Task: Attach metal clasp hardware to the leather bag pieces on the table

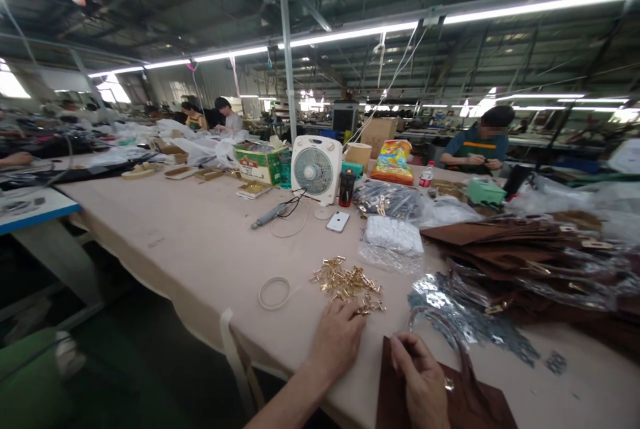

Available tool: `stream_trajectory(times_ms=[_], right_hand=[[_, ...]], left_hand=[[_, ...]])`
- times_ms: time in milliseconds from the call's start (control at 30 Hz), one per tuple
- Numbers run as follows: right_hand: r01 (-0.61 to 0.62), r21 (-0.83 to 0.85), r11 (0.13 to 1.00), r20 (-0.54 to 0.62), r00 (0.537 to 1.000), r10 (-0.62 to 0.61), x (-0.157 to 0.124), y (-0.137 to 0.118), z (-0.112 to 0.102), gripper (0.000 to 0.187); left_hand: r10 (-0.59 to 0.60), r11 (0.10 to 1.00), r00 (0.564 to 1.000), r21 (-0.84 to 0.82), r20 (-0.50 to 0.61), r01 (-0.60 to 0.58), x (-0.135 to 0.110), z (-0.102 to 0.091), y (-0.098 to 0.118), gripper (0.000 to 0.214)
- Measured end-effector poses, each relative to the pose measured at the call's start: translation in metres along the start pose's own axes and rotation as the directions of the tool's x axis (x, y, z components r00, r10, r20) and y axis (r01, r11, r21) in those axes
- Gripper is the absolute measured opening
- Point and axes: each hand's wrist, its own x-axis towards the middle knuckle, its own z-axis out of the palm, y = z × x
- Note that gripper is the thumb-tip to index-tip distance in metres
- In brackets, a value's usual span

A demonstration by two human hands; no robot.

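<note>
My left hand [339, 334] lies palm down at the near edge of a pile of small gold metal fittings [345, 277]. Its fingers are bent and close together, with the tips among the nearest pieces; whatever they pinch is hidden. My right hand [421, 379] is closed on the left edge of a brown leather bag panel [487, 409], thumb on top. A brown strap handle [466, 369] loops up from this panel, and a shiny metal fitting [449, 384] shows beside my fingers. Just beyond it lie scattered flat silver metal plates [467, 322].
A ring of pale tape [275, 293] lies left of the fittings. Behind are a phone [338, 221], a grey corded tool [270, 215], a box fan [316, 169] and a dark bottle [347, 187]. Stacked brown leather panels [530, 249] fill the right. A co-worker [477, 142] sits across the table.
</note>
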Motion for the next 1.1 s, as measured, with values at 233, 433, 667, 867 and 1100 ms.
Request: stream_trajectory(times_ms=[233, 433, 667, 867, 1100], right_hand=[[0.016, 0.039, 0.999, 0.004, 1.000, -0.017, 0.001, 0.006, -0.001, 0.046], [0.001, 0.065, 0.998, -0.002, 1.000, -0.001, 0.000, 0.003, 0.000, 0.045], [-0.010, 0.071, 0.997, 0.005, 1.000, 0.010, 0.001, 0.006, -0.001, 0.045], [-0.012, 0.037, 0.999, 0.005, 1.000, 0.012, 0.002, 0.008, -0.003, 0.047], [-0.046, 0.005, 0.999, -0.001, 0.999, 0.046, 0.006, 0.024, -0.010, 0.053]], left_hand=[[-0.116, 0.993, 0.988, 0.008, -0.099, 0.117, -0.001, -0.001, 0.001, 0.016], [-0.040, 0.997, 0.997, -0.061, -0.071, 0.036, -0.005, -0.003, 0.002, 0.015], [-0.074, 0.997, 0.989, -0.047, -0.130, 0.069, -0.002, 0.001, -0.003, 0.055], [-0.197, 0.974, 0.980, 0.108, -0.022, 0.198, 0.034, 0.021, -0.009, 0.083], [-0.008, 0.995, 0.999, 0.097, 0.042, 0.004, 0.047, 0.031, 0.009, 0.067]])
